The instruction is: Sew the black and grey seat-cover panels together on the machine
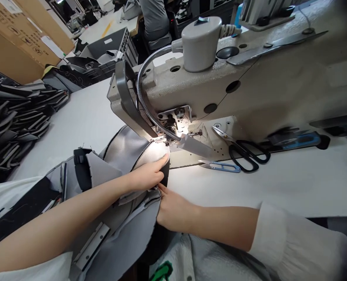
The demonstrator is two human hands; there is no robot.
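Observation:
A grey fabric bag piece (123, 146) with dark edging lies across the table's front, its upper edge under the lit needle area of a sewing machine (167, 88). My left hand (148, 171) grips the fabric just in front of the presser foot, one finger stretched along the edge. Close below it, my right hand (175, 210) is closed on the fabric's edge, fingertips partly hidden in the folds. A black strap part (82, 169) stands up from the piece at left. Its lower part hangs toward my lap.
Black-handled scissors (246, 154) and blue thread snips (222, 166) lie right of the needle. Stacked dark fabric pieces (18, 121) fill the left side. Behind are a grey crate (112, 48), a cardboard box (21, 39) and a seated person (154, 19).

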